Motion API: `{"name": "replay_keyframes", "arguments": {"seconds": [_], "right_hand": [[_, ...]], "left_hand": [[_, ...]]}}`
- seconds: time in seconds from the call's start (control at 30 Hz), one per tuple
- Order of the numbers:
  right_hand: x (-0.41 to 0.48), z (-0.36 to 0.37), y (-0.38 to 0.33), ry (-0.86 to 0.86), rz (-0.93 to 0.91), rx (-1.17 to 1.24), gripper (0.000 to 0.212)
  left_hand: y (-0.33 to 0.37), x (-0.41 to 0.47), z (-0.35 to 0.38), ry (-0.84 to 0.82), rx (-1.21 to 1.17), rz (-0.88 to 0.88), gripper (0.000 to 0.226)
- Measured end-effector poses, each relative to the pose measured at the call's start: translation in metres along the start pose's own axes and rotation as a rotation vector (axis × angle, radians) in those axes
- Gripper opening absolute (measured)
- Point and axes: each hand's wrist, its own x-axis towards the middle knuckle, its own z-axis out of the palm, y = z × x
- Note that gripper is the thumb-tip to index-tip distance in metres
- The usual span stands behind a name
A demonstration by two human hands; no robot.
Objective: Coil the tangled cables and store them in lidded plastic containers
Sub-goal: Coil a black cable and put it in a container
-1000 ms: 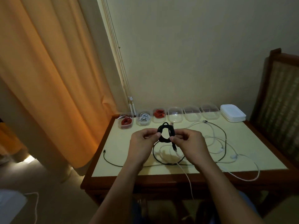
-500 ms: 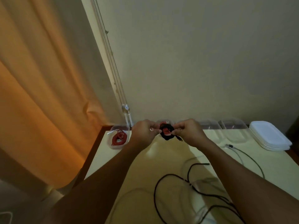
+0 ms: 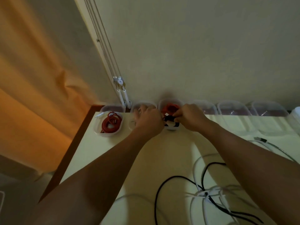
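At the table's far edge, a small coil of black cable [image 3: 170, 118] is held between both hands. My left hand [image 3: 149, 119] grips its left side and my right hand [image 3: 190, 117] pinches its right side. The coil sits low over the front of a clear container [image 3: 172, 128] that has a red cable [image 3: 170, 107] at its back. I cannot tell whether the coil rests inside. Loose black cable [image 3: 177, 177] and white cables [image 3: 211, 192] lie tangled on the near table.
A container with a coiled red cable [image 3: 112, 124] stands at the back left. Another container [image 3: 142, 105] is mostly hidden behind my left hand. Empty clear containers [image 3: 232, 108] line the wall to the right. The table's wooden edge [image 3: 69, 151] and an orange curtain [image 3: 32, 95] are left.
Both hands carried the black coil from mid-table to the row of containers at the wall. It now sits lower, at the container with the red cable. The view has tilted forward.
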Motion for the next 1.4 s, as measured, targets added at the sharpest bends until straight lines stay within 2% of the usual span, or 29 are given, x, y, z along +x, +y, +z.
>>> {"name": "replay_keyframes", "arguments": {"seconds": [0.13, 0.2, 0.3, 0.47, 0.53, 0.6, 0.7, 0.9, 1.0, 1.1, 1.17, 1.23, 1.3, 1.37, 1.4], "right_hand": [[0.010, 0.003, 0.001, 0.013, -0.004, -0.042, 0.024], [0.012, 0.003, 0.000, 0.022, -0.027, -0.150, 0.020], [0.009, 0.001, -0.003, 0.085, -0.059, -0.223, 0.022], [-0.017, -0.007, 0.002, 0.265, -0.043, 0.103, 0.020], [-0.041, -0.006, 0.004, 0.275, -0.055, 0.203, 0.015], [-0.069, 0.000, 0.004, 0.260, -0.053, 0.204, 0.013], [-0.116, 0.010, 0.001, 0.193, -0.031, 0.160, 0.015], [-0.188, 0.026, -0.009, -0.038, 0.045, -0.058, 0.029], [-0.209, 0.035, -0.013, -0.054, 0.068, -0.072, 0.034], [-0.220, 0.038, -0.018, -0.048, 0.096, -0.042, 0.034], [-0.224, 0.037, -0.022, -0.053, 0.117, 0.033, 0.041], [-0.228, 0.029, -0.028, -0.035, 0.109, 0.146, 0.051], [-0.226, 0.019, -0.033, 0.045, 0.077, 0.220, 0.040], [-0.222, 0.002, -0.038, 0.150, 0.058, 0.203, 0.022], [-0.218, -0.008, -0.040, 0.182, 0.068, 0.198, 0.021]], "left_hand": [[0.001, 0.001, 0.000, 0.056, 0.028, 0.012, 0.026], [0.001, 0.000, -0.001, 0.107, 0.056, 0.052, 0.023], [-0.001, -0.002, -0.004, 0.059, 0.033, 0.071, 0.024], [-0.008, -0.019, -0.009, 0.086, -0.113, 0.107, 0.026], [-0.011, -0.036, -0.009, 0.142, -0.167, 0.135, 0.026], [-0.012, -0.055, -0.005, 0.182, -0.237, 0.172, 0.022], [-0.007, -0.097, 0.000, 0.043, -0.341, 0.142, 0.021], [-0.001, -0.164, 0.030, -0.256, -0.198, -0.029, 0.044], [0.002, -0.185, 0.037, -0.243, -0.182, -0.072, 0.034], [0.007, -0.198, 0.040, -0.232, -0.136, -0.060, 0.035], [0.009, -0.202, 0.036, -0.201, -0.230, -0.040, 0.028], [0.012, -0.204, 0.022, -0.163, -0.448, -0.005, 0.015], [0.018, -0.205, -0.005, -0.162, -0.644, 0.006, 0.015], [0.024, -0.206, -0.038, -0.135, -0.707, 0.052, 0.013], [0.027, -0.206, -0.056, -0.101, -0.717, 0.091, 0.012]]}}
